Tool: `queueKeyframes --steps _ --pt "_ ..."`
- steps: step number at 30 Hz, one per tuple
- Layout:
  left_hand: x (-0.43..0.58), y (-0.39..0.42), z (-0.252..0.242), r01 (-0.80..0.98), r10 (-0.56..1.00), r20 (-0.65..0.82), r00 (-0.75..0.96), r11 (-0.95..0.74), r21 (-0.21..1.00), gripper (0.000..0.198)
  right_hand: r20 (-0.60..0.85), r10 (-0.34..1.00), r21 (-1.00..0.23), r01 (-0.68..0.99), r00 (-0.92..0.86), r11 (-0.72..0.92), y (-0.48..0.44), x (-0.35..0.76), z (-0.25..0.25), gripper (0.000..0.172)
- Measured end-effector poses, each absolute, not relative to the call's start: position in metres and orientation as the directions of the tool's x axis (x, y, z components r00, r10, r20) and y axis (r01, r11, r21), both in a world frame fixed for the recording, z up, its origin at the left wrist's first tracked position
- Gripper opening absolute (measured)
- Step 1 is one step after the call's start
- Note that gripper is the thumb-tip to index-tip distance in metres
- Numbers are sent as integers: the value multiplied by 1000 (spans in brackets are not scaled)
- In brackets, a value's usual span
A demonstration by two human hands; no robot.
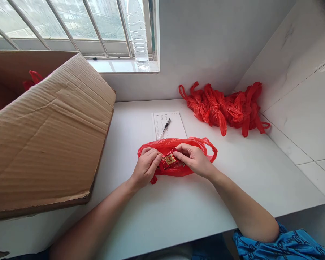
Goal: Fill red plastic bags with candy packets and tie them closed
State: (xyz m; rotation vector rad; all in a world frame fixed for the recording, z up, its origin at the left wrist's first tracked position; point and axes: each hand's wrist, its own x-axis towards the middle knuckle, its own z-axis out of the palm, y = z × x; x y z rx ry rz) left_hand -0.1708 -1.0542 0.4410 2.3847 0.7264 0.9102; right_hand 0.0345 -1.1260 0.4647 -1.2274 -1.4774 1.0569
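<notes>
An opened red plastic bag (178,173) lies on the white table, its handle loop to the right. Over the bag's opening is a small shiny red packet (170,160) with gold markings. My left hand (146,165) pinches the packet's left end between thumb and fingers. At its upper right end, my right hand (191,157) grips the packet, thumb and fingers closed together. Whatever else lies inside the bag is mostly hidden by the packet and my hands.
A large open cardboard box (51,133) stands at the left. Behind the bag lie a printed sheet (176,126) and a pen (164,129). Several knotted red bags (224,108) sit at the back right. A clear bottle (139,39) stands on the windowsill (113,66).
</notes>
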Motion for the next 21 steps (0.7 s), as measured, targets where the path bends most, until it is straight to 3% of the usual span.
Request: queueKeyframes --steps 7,12,17,19,21 --pt "-172 -1054 440 285 639 465 612 -727 625 38 85 988 -979 174 -131 108 -1123 37 459 27" --pt "-173 -1053 440 287 627 501 596 -749 597 37 130 989 -935 322 -72 146 -1124 38 461 36" --pt "-174 -1050 439 404 625 480 615 -773 489 23 327 940 -717 673 93 183 -1122 43 462 28" --pt "-174 -1050 439 458 644 457 614 -762 459 9 320 944 -607 783 85 135 -1121 45 460 22" --pt "-173 -1050 439 484 654 447 610 -755 443 15 271 961 -523 847 60 95 -1120 45 457 18"
